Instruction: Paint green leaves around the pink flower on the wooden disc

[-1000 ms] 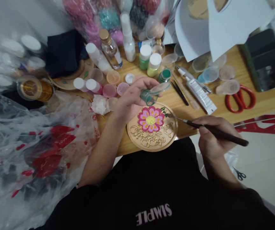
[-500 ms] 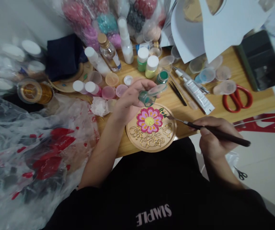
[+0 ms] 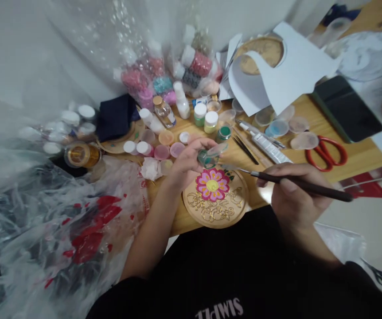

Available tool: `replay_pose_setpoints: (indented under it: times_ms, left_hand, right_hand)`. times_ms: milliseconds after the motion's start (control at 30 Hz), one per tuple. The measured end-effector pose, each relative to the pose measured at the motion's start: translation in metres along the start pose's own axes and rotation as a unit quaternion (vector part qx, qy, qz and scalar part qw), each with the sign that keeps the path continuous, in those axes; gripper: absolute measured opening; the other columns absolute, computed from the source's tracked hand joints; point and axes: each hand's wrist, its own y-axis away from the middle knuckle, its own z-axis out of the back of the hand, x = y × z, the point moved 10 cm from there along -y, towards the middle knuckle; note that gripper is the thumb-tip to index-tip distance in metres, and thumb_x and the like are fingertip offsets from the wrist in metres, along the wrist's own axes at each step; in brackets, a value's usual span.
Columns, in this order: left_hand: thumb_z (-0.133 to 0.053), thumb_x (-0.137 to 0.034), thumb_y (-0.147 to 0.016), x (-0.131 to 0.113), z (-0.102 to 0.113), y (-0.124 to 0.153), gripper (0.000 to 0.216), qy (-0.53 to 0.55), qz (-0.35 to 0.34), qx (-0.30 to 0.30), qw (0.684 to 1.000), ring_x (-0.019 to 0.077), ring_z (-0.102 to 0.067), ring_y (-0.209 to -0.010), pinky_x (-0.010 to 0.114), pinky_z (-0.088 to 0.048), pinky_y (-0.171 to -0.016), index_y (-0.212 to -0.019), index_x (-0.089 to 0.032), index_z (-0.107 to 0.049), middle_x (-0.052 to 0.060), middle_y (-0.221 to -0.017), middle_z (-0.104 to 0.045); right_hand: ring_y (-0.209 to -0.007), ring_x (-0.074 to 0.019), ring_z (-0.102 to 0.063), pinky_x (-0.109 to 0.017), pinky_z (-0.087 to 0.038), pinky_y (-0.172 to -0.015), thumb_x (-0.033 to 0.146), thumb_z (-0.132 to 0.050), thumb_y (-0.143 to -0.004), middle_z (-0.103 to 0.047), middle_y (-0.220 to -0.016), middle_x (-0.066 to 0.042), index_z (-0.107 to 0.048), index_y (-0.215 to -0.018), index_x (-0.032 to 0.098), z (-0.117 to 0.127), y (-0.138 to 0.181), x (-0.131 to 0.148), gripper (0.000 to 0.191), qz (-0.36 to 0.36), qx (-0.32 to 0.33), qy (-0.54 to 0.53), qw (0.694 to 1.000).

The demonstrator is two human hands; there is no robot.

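Head view of a craft table. The left hand [image 3: 186,161] is closed around a small clear pot of green paint [image 3: 207,156], pinching it between thumb and fingers with its flip lid tilted open; the pot is held just above the far edge of a round wooden disc [image 3: 216,198]. The disc lies flat on the wooden table [image 3: 360,157] at its near edge, directly in front of the person, and bears a pink flower with a yellow centre above gold scrollwork, with a small green patch beside the flower. The right hand [image 3: 294,192] is clamped in a writing grip on a dark-handled paintbrush [image 3: 297,184]; the brush runs leftward from the fingers, its tip ending close to the pot and over the upper right rim of the disc, though whether the tip touches either cannot be told. The two hands are apart, one on either side of the disc. Behind the left hand stand small paint pots and white-capped bottles [image 3: 207,119]; to the right lie a white tube [image 3: 270,148], red-handled scissors [image 3: 327,153], a black phone [image 3: 347,108] and loose white paper sheets [image 3: 294,73]. Crumpled clear plastic with red print [image 3: 61,221] fills the left side
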Motion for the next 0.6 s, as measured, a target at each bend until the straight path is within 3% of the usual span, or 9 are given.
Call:
replay_pose_setpoints:
  times_ms: [133, 233, 600]
  left_hand:
    - [-0.071, -0.025, -0.051, -0.001, -0.001, 0.001, 0.041, -0.005, -0.007, 0.006, 1.000, 0.0197, -0.065, -0.089, 0.034, -0.050, -0.085, -0.091, -0.020, -0.069, 0.003, -0.090, -0.067]
    - [-0.071, -0.027, -0.051, -0.001, -0.002, 0.001, 0.042, -0.010, -0.007, 0.018, 1.000, 0.0210, -0.065, -0.089, 0.035, -0.050, -0.084, -0.093, -0.021, -0.070, 0.003, -0.091, -0.068]
    - [-0.068, -0.026, -0.050, -0.001, -0.002, 0.003, 0.045, -0.022, -0.001, 0.011, 1.000, 0.0228, -0.062, -0.096, 0.036, -0.047, -0.089, -0.094, -0.020, -0.067, 0.004, -0.095, -0.066]
  right_hand:
    - [-0.067, -0.0172, -0.071, -0.030, -0.058, -0.056, 0.021, -0.066, -0.083, -0.075, -0.082, 0.001, -0.074, -0.096, 0.028, -0.019, 0.004, -0.002, 0.016, 0.035, 0.073, 0.098, 0.992]
    - [-0.068, -0.0181, -0.072, -0.031, -0.058, -0.056, 0.021, -0.066, -0.084, -0.076, -0.083, 0.000, -0.073, -0.097, 0.029, -0.025, 0.004, -0.004, 0.017, 0.045, 0.092, 0.140, 0.985]
    - [-0.066, -0.0133, -0.070, -0.026, -0.059, -0.059, 0.021, -0.066, -0.086, -0.074, -0.081, 0.002, -0.072, -0.095, 0.026, -0.030, 0.004, -0.023, 0.012, -0.014, 0.089, 0.060, 0.994]
